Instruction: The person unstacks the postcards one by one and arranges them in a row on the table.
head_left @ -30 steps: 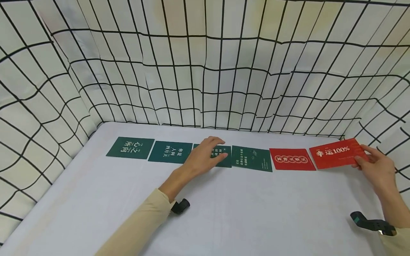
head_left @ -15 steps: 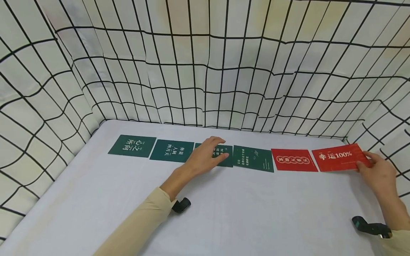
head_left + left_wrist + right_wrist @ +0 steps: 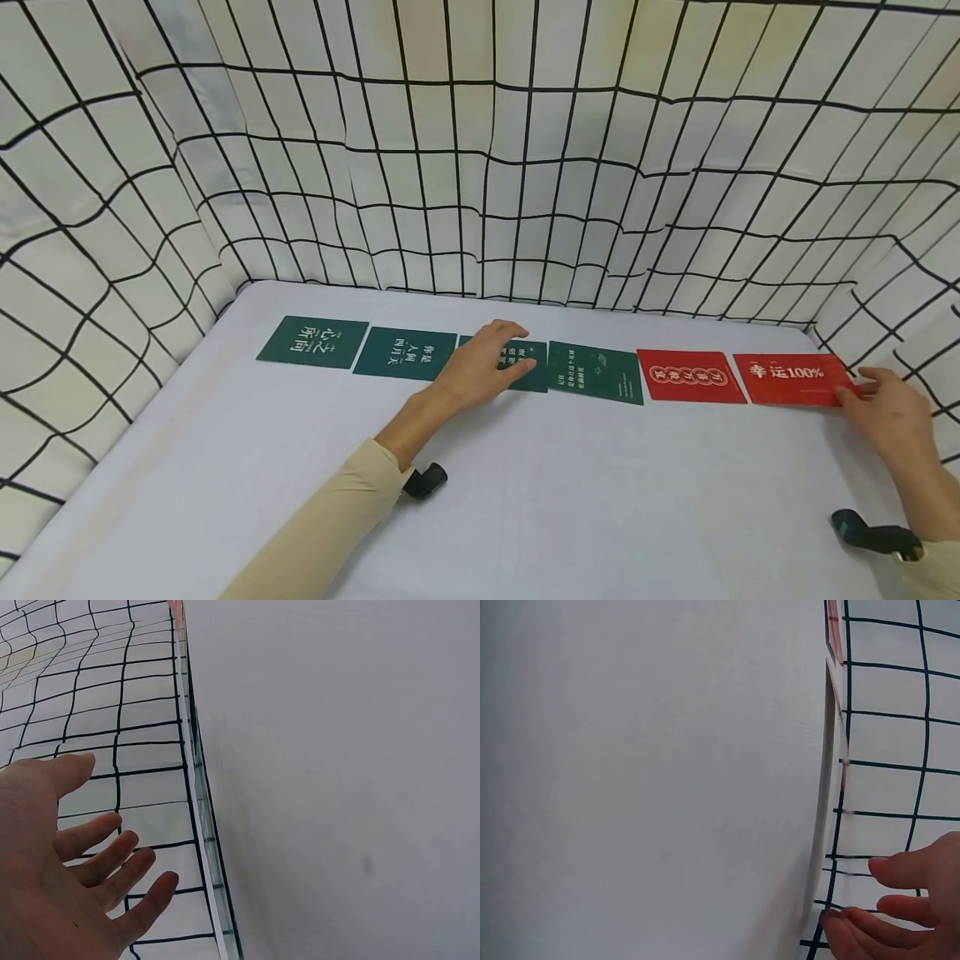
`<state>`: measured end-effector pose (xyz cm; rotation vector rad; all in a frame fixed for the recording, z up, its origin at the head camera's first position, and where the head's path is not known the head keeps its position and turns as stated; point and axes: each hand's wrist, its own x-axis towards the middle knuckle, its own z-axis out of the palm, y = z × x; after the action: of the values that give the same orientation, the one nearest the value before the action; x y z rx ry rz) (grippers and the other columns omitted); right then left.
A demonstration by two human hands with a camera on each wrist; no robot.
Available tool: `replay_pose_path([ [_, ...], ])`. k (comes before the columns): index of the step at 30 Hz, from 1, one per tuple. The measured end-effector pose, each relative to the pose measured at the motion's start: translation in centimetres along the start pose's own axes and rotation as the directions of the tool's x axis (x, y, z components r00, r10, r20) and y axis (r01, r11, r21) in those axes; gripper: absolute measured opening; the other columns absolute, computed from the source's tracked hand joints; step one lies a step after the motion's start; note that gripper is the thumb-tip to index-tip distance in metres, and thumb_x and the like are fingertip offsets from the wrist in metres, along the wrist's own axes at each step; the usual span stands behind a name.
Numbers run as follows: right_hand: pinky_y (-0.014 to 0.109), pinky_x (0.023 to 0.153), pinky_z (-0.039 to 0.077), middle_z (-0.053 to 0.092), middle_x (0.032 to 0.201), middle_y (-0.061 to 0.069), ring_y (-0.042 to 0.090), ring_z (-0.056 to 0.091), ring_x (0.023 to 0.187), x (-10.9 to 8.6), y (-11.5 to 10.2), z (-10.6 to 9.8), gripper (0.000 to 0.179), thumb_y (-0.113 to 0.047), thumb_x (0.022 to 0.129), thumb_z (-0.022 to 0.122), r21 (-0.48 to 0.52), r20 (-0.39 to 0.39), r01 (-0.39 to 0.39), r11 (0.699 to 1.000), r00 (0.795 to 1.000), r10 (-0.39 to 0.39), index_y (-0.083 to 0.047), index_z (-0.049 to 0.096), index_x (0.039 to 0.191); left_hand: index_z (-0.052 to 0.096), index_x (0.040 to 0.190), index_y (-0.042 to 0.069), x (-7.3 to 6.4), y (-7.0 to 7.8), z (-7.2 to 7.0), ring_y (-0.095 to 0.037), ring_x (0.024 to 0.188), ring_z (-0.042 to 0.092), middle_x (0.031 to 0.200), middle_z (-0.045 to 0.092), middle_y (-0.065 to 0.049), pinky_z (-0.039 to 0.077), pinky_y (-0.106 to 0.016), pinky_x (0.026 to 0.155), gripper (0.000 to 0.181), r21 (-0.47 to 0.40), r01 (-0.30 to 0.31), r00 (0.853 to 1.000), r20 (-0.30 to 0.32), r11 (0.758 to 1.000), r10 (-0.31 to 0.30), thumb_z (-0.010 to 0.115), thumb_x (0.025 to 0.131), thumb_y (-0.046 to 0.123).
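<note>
In the head view a red card (image 3: 791,379) with white lettering lies at the right end of a row of cards. My right hand (image 3: 890,412) pinches its right end between thumb and fingers; the right wrist view shows the card nearly edge-on beside the fingers (image 3: 870,930). Left of it lies a second red card (image 3: 692,376) with a looped pattern. My left hand (image 3: 483,362) hovers with spread, relaxed fingers over a dark green card (image 3: 534,377), partly hiding it. In the left wrist view that hand (image 3: 82,855) holds nothing.
More green cards continue the row: one (image 3: 596,372) right of the left hand, two (image 3: 405,354) to its left. A black grid net (image 3: 480,217) rises along the back and sides of the white table (image 3: 600,500). Each wrist wears a black camera (image 3: 426,482).
My right hand has lowered the right-end red card and turned it level with the row. The left hand has stayed in place over the green card.
</note>
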<state>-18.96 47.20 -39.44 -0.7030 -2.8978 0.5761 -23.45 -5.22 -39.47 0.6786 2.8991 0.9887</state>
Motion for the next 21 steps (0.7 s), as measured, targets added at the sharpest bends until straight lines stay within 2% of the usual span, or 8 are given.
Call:
replay_pose_path([
  [3, 0.067, 0.102, 0.05, 0.034, 0.15, 0.046, 0.061, 0.04, 0.131, 0.0, -0.1, 0.0, 0.067, -0.014, 0.107, 0.05, 0.028, 0.016, -0.039, 0.999, 0.999, 0.038, 0.014, 0.017, 0.158, 0.054, 0.149, 0.017, 0.0, 0.0, 0.0, -0.026, 0.149, 0.048, 0.157, 0.051, -0.003, 0.044, -0.054, 0.118, 0.055, 0.004, 0.001, 1.0, -0.007, 1.0, -0.001, 0.064, 0.102, 0.044],
  [6, 0.069, 0.104, 0.047, 0.031, 0.153, 0.045, 0.061, 0.037, 0.134, -0.1, -0.4, -0.1, 0.066, -0.016, 0.108, 0.049, 0.03, 0.017, -0.027, 0.999, 1.0, 0.026, 0.013, 0.017, 0.158, 0.054, 0.149, 0.017, 0.0, -0.1, -0.1, -0.026, 0.149, 0.047, 0.158, 0.051, -0.003, 0.044, -0.053, 0.119, 0.056, 0.011, 0.006, 1.0, -0.015, 1.0, -0.006, 0.064, 0.102, 0.045],
  [12, 0.073, 0.101, 0.048, 0.034, 0.151, 0.045, 0.059, 0.036, 0.132, -0.7, -1.6, -0.3, 0.067, -0.023, 0.108, 0.051, 0.014, -0.014, 0.089, 0.996, 0.996, -0.089, 0.012, 0.023, 0.158, 0.054, 0.15, 0.017, 0.0, -0.2, -0.4, -0.026, 0.15, 0.046, 0.159, 0.05, -0.003, 0.044, -0.054, 0.119, 0.056, 0.024, 0.003, 0.999, -0.035, 1.0, -0.002, 0.064, 0.102, 0.045],
  [21, 0.076, 0.097, 0.046, 0.034, 0.151, 0.044, 0.06, 0.036, 0.132, -1.8, -4.2, -0.4, 0.07, -0.025, 0.107, 0.055, 0.034, -0.033, 0.238, 0.971, 0.971, -0.237, 0.009, 0.024, 0.159, 0.056, 0.147, 0.016, 0.0, -0.3, -1.0, -0.027, 0.148, 0.048, 0.157, 0.052, -0.005, 0.044, -0.052, 0.119, 0.054, 0.076, -0.003, 0.997, -0.077, 0.997, 0.009, 0.064, 0.102, 0.045],
])
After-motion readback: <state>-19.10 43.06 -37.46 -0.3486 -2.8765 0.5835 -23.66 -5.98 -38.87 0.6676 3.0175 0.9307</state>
